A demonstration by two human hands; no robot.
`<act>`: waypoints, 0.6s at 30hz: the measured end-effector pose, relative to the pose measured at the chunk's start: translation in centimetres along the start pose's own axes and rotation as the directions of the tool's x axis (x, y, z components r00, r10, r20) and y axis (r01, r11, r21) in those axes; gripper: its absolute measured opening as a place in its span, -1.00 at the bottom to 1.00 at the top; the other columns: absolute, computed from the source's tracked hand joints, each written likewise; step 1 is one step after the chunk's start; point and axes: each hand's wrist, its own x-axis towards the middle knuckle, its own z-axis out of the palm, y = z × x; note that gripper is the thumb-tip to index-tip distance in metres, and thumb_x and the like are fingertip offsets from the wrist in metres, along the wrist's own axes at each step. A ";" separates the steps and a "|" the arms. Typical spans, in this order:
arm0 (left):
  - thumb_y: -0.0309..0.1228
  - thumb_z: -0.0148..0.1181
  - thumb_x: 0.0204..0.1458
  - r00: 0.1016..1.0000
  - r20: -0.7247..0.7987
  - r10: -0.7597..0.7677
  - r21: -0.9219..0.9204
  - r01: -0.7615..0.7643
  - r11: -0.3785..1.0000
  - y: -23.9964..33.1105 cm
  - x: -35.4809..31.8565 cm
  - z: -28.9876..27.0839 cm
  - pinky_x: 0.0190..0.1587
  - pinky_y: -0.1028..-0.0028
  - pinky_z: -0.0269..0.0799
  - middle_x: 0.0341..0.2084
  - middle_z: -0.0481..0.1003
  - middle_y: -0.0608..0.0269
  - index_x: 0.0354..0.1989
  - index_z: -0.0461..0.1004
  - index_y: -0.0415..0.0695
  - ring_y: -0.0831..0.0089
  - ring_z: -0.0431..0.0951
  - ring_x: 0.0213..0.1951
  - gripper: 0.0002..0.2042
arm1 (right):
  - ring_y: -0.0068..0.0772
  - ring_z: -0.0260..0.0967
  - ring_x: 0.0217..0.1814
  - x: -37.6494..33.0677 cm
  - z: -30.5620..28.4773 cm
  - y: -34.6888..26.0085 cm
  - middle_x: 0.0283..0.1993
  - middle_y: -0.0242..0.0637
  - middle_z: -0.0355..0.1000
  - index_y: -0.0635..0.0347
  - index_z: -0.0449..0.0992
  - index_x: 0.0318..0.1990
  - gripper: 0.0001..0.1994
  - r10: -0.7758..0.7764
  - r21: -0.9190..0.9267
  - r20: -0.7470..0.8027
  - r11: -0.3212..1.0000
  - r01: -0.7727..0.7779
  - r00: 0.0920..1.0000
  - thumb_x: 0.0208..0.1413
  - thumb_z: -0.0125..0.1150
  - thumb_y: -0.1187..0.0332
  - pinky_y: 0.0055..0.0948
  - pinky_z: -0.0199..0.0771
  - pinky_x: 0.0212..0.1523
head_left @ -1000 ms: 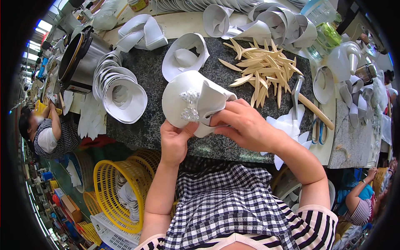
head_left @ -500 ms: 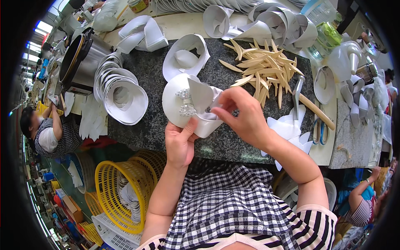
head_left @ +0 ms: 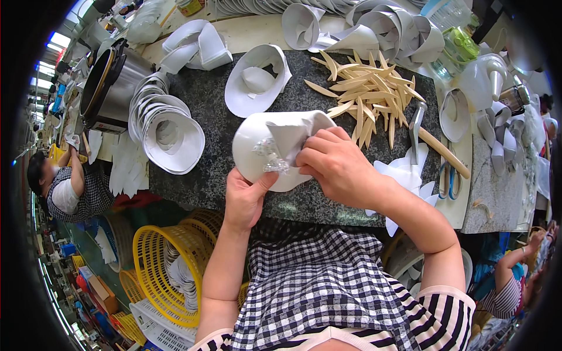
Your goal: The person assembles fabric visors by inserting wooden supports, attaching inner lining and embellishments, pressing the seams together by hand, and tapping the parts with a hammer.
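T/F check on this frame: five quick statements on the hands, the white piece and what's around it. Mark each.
1. Both hands hold the white piece. True: left hand under it, right hand on its folded flap.
2. The wooden sticks lie left of the metal pot. False: they lie right of the piece; the pot is far left.
3. A stack of white pieces sits beside the pot. True.
4. The yellow basket stands on the stone slab. False: it is below the slab, at the left.
5. The right hand grips scissors. False: scissors lie on the table.
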 end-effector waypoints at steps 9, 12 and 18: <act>-0.58 0.29 0.12 0.993 -0.107 0.053 -0.119 -0.066 0.991 -1.2 -0.9 1.1 0.11 0.28 0.53 0.02 0.56 0.11 0.18 0.41 -0.25 0.29 0.59 0.05 -0.58 | -0.19 0.44 -0.08 0.0 1.5 -0.5 -0.25 -0.29 0.46 0.16 0.55 -0.24 -0.82 -0.009 0.108 -0.245 0.994 0.036 0.970 -0.02 0.38 0.41 -0.15 0.34 0.09; -0.55 0.34 0.09 0.999 0.053 -0.002 0.152 -0.007 0.988 0.8 -1.0 0.0 0.10 0.36 0.50 -0.06 0.59 0.16 0.08 0.50 -0.28 0.38 0.60 -0.01 -0.63 | -0.21 0.44 -0.09 -0.1 0.8 0.1 -0.28 -0.29 0.47 0.17 0.54 -0.31 -0.90 -0.034 0.171 -0.139 0.984 0.058 0.990 0.01 0.33 0.44 -0.17 0.33 0.03; -0.51 0.42 0.05 0.994 0.001 -0.108 0.257 0.104 0.961 2.2 -0.2 0.1 0.10 0.36 0.49 -0.07 0.60 0.17 0.09 0.49 -0.30 0.41 0.60 -0.03 -0.58 | -0.28 0.43 -0.07 -0.3 -0.1 0.3 -0.30 -0.35 0.46 0.09 0.55 -0.33 -0.85 -0.125 0.070 -0.091 0.989 0.132 0.988 -0.02 0.41 0.33 -0.19 0.29 0.15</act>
